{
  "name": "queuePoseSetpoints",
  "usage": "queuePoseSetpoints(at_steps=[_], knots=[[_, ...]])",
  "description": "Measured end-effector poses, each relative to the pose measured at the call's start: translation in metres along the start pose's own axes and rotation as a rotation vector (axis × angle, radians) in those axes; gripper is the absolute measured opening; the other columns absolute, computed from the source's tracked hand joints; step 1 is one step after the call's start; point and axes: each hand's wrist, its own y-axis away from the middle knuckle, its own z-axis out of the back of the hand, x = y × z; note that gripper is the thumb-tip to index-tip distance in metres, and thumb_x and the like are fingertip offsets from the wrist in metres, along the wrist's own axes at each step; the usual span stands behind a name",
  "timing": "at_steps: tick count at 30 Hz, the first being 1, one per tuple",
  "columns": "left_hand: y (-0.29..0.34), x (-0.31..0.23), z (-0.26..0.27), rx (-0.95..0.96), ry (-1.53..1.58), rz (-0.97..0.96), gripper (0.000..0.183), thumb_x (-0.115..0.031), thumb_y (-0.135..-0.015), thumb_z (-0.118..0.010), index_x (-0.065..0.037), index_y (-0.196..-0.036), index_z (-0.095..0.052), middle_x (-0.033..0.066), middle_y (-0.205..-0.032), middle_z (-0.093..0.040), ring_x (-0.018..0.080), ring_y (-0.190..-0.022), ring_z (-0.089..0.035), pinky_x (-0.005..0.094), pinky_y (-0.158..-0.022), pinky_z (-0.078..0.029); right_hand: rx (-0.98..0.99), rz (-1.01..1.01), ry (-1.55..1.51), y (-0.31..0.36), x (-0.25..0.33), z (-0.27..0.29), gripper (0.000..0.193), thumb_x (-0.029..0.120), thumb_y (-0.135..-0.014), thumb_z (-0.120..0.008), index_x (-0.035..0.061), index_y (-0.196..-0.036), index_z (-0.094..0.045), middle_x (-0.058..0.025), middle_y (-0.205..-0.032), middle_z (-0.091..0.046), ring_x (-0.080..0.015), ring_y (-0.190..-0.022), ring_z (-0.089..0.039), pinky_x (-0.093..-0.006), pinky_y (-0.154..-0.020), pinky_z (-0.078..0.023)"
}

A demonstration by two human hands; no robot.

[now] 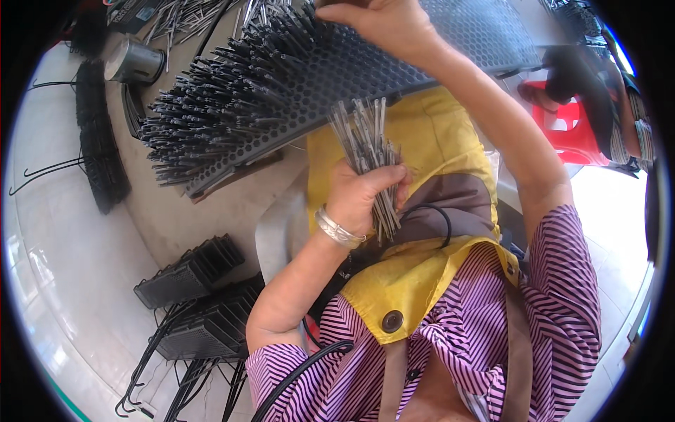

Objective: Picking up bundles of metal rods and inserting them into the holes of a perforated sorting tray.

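Observation:
In front of my lap, my left hand [365, 193] is closed around a bundle of thin grey metal rods [365, 137], which stick out above and below the fist. My right hand [383, 24] reaches to the top edge of the view, over a black perforated board [394, 63]. Its fingers are bent together and partly cut off, so what they hold cannot be made out. Many dark rods [225, 98] stand upright in the board's holes, crowded over its left part. Toward the right, the holes show bare.
Loose metal rods [190, 21] lie behind the board, near a metal can [133, 62]. Black racks with hooked wires [204, 316] stand on the floor at lower left. A black brush-like strip [98, 133] lies at left. Another person [590, 91] is beside a red stool [562, 130].

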Motion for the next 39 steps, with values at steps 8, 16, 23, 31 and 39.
queuePoseSetpoints(at_steps=[8, 16, 23, 31, 39], knots=[[-0.002, 0.001, 0.001, 0.008, 0.031, -0.011, 0.013, -0.001, -0.072, -0.059, -0.001, -0.083, -0.053, 0.0101, -0.066, -0.057, 0.0160, -0.049, -0.054, 0.0260, -0.041, -0.043, -0.068, 0.314, 0.178, -0.010, 0.015, -0.007, 0.010, -0.003, -0.066, -0.057, -0.0051, -0.076, -0.054, -0.0186, -0.064, -0.054, -0.0317, -0.058, -0.056, -0.0341, -0.052, -0.042], [-0.002, -0.001, 0.000, 0.041, -0.034, -0.031, 0.015, -0.004, -0.073, -0.059, -0.001, -0.086, -0.052, 0.0090, -0.067, -0.057, 0.0153, -0.052, -0.054, 0.0254, -0.043, -0.042, -0.093, 0.591, 0.343, -0.001, 0.021, -0.004, 0.012, 0.000, -0.064, -0.060, -0.0011, -0.067, -0.049, -0.0165, -0.058, -0.048, -0.0360, -0.058, -0.052, -0.0390, -0.051, -0.041], [-0.001, -0.004, -0.003, 0.077, -0.020, -0.057, 0.017, -0.006, -0.072, -0.059, 0.000, -0.086, -0.052, 0.0085, -0.067, -0.056, 0.0154, -0.053, -0.053, 0.0252, -0.045, -0.042, -0.006, -0.300, 0.293, 0.065, 0.057, 0.021, 0.022, 0.012, -0.077, -0.063, -0.0048, -0.092, -0.058, -0.0053, -0.072, -0.062, -0.0103, -0.061, -0.058, -0.0206, -0.051, -0.046], [0.000, -0.003, -0.005, 0.096, -0.121, -0.104, 0.016, -0.002, -0.071, -0.059, 0.002, -0.085, -0.053, 0.0105, -0.066, -0.056, 0.0172, -0.051, -0.053, 0.0265, -0.045, -0.043, 0.010, -0.779, -0.285, 0.098, 0.066, 0.023, 0.017, 0.011, -0.077, -0.063, -0.0041, -0.085, -0.060, -0.0067, -0.069, -0.061, -0.0095, -0.057, -0.056, -0.0194, -0.052, -0.044], [-0.005, -0.002, 0.002, 0.081, -0.128, -0.085, 0.017, -0.001, -0.070, -0.060, 0.003, -0.086, -0.054, 0.0118, -0.067, -0.057, 0.0172, -0.051, -0.053, 0.0270, -0.045, -0.044, -0.334, -0.680, -0.502, 0.083, 0.043, 0.042, 0.014, 0.010, -0.080, -0.059, -0.0033, -0.084, -0.059, -0.0110, -0.075, -0.062, -0.0148, -0.062, -0.060, -0.0235, -0.057, -0.051]])
